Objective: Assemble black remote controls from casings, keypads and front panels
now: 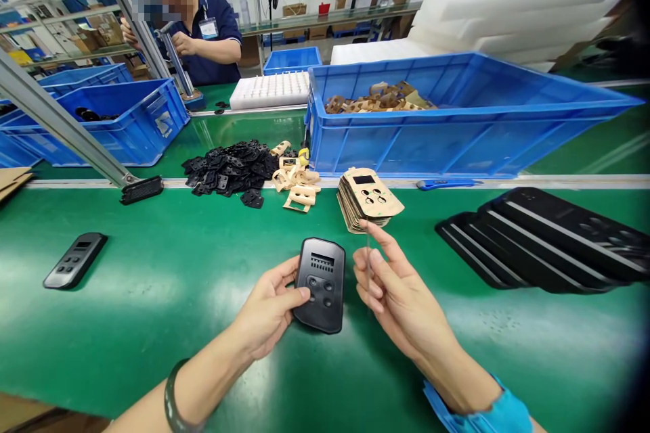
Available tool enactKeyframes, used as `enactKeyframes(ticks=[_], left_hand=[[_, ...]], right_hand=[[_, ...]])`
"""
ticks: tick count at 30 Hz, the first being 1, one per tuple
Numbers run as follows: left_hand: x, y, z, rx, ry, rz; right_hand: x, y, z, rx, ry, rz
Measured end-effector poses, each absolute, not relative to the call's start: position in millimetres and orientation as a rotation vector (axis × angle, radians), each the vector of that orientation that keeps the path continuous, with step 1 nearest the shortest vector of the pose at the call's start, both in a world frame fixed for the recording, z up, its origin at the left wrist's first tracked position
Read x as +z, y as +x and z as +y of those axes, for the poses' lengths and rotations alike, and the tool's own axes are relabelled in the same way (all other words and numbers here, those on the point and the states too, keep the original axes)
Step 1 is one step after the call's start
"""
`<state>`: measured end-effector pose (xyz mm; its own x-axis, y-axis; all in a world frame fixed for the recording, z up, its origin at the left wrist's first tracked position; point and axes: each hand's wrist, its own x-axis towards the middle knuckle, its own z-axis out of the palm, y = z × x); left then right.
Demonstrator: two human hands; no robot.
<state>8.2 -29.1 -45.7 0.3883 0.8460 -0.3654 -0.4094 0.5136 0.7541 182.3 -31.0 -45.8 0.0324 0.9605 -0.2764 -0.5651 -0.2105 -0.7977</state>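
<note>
My left hand (274, 308) is closed on a black plastic panel (321, 311) with a slotted window and round button holes, thumb on its face. Just right of the panel, my right hand (393, 284) pinches a thin piece (368, 254) seen edge-on; what it is I cannot make out. Beyond my right fingertips lies a stack of tan cut sheets (373, 193) with a rectangular hole and round holes. A second panel (76, 261) lies apart on the green table (167, 325) at the left.
Behind the hands are a black parts pile (233, 169), tan scraps (299, 183) and a large blue bin (406, 142). Black panels (553, 237) and a blue knife (449, 184) lie right. A metal post (66, 118) slants at left. Another person (213, 47) stands across.
</note>
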Motion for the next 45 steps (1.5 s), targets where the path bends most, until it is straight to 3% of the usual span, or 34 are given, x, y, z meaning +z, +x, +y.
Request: enactKeyframes(ticks=[14, 21, 45], left_hand=[[-47, 7, -32, 0.866, 0.691, 0.793], [-49, 11, -32, 0.872, 0.528, 0.780], [-55, 15, -34, 0.944, 0.460, 0.772]], right_hand=[[-47, 181, -32, 1.451, -1.039, -0.657], [-54, 179, -34, 1.269, -1.180, -1.011], [-62, 173, -32, 1.317, -1.238, -1.115]])
